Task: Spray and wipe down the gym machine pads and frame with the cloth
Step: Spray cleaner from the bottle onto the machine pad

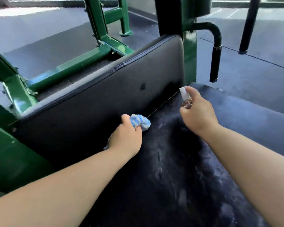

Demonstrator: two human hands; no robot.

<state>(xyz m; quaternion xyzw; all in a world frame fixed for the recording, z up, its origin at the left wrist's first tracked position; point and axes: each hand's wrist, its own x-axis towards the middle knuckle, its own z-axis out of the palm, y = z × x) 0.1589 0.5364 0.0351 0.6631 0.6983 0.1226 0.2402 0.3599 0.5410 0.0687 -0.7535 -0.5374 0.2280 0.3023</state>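
My left hand (127,135) grips a bunched blue-and-white cloth (140,122), held at the seam where the black back pad (105,99) meets the black seat pad (179,169). My right hand (197,112) holds a small clear spray bottle (185,97) with a white cap, its top pointing toward the back pad near the upright. The seat pad shows pale streaks and speckles across its surface. The green frame (189,51) rises behind the back pad's right end.
Green frame tubes (82,63) run along the floor to the left and behind the pad. A black curved handle (216,51) hangs at the right of the upright, and a black bar (247,27) hangs further right. Dark rubber flooring (252,71) surrounds the machine.
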